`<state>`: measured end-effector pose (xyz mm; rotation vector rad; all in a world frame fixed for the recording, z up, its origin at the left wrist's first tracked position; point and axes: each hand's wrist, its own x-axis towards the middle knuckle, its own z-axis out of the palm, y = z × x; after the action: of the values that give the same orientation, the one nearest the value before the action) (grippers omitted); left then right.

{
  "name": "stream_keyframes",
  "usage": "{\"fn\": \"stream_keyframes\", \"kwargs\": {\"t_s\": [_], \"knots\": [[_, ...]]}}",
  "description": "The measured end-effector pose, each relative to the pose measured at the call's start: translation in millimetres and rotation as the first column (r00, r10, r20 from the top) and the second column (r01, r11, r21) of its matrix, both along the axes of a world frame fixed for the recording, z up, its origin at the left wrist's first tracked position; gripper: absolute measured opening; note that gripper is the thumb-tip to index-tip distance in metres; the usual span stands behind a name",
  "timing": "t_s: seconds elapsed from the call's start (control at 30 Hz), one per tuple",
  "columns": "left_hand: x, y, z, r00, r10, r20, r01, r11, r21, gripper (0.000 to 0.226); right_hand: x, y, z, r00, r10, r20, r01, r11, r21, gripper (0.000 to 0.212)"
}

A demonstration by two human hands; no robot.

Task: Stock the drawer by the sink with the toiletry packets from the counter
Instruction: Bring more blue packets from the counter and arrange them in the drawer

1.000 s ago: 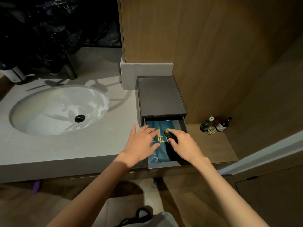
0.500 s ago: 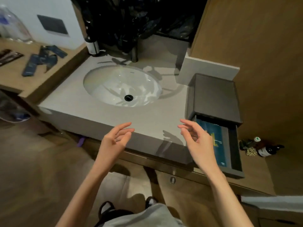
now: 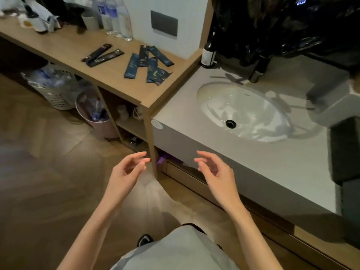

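Several dark blue toiletry packets (image 3: 149, 64) lie scattered on the wooden counter (image 3: 74, 49) at the upper left, with two long black packets (image 3: 102, 55) beside them. My left hand (image 3: 126, 172) and my right hand (image 3: 214, 170) hang empty in front of the counter's edge, fingers loosely curled and apart. Both are well short of the packets. The dark grey drawer unit (image 3: 345, 151) sits at the far right edge on the grey sink counter; its drawer is mostly out of the frame.
A white oval sink (image 3: 243, 112) is sunk in the grey counter (image 3: 272, 162). Water bottles (image 3: 116, 18) and a dark bottle (image 3: 208, 53) stand at the back. Under the wooden counter are a white basket (image 3: 56, 88) and a pink bin (image 3: 97, 117).
Both hands have come out of the drawer, empty. My view has swung left from the drawer unit past the sink to the wooden counter with the packets.
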<state>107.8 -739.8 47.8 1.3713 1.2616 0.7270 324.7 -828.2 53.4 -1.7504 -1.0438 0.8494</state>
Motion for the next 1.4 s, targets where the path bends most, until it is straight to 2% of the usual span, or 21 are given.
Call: {"fn": "stream_keyframes", "kwargs": {"t_s": [0.37, 0.67, 0.83, 1.07, 1.27, 1.4], "knots": [[-70.2, 183.5, 19.9, 0.996, 0.023, 0.083, -0.029, 0.997, 0.075, 0.028, -76.1, 182.2, 8.0, 1.000, 0.003, -0.014, -0.002, 0.999, 0.033, 0.025], [-74.2, 365.1, 11.6, 0.994, 0.052, 0.093, -0.051, 0.999, -0.007, 0.025, -81.2, 361.5, 13.1, 0.999, -0.034, -0.029, 0.037, 0.992, 0.118, 0.028], [-61.9, 471.4, 3.6, 0.996, 0.060, 0.060, -0.058, 0.998, -0.038, 0.025, -69.9, 466.1, 6.3, 0.995, -0.098, -0.009, 0.098, 0.992, 0.083, 0.027], [-19.0, 585.4, -36.3, 0.999, -0.012, 0.036, 0.014, 0.998, -0.068, 0.032, -53.4, 557.6, -41.9, 0.937, -0.334, -0.101, 0.335, 0.942, -0.012, 0.017], [22.7, 662.4, -82.5, 0.996, -0.085, -0.035, 0.080, 0.990, -0.114, 0.040, -39.2, 607.0, -81.7, 0.843, -0.538, 0.002, 0.537, 0.842, -0.050, 0.024], [41.0, 686.6, -108.5, 0.960, -0.187, -0.207, 0.155, 0.974, -0.163, 0.059, -30.1, 630.8, -95.7, 0.787, -0.605, 0.116, 0.616, 0.779, -0.116, 0.027]]}}
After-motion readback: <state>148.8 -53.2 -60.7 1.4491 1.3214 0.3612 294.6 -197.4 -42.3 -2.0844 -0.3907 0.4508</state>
